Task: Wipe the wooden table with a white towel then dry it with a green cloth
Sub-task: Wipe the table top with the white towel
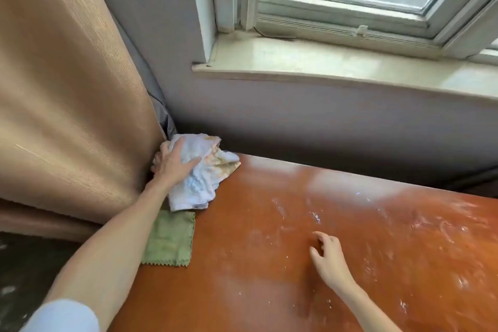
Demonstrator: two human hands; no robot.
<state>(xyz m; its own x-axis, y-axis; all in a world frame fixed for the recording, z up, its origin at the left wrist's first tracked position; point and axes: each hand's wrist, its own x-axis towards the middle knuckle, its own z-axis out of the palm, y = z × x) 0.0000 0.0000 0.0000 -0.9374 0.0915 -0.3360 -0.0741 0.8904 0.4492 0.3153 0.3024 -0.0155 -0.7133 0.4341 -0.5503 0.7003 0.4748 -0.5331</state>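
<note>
The wooden table [269, 264] is reddish-brown, with white dusty smears across its middle and right. A crumpled white towel [200, 178] with yellowish stains lies at the table's far left corner. My left hand [172, 167] rests on top of it, fingers spread and pressing into the fabric. Just in front of the towel a green cloth [169, 240] lies flat at the left edge, partly under my left forearm. My right hand [327, 256] hovers over the middle of the table, fingers loosely curled, holding nothing.
A tan curtain [67, 102] hangs against the table's left side, touching the towel corner. A grey wall [296, 116] runs behind the table, with a pale windowsill [323, 62] and window above it.
</note>
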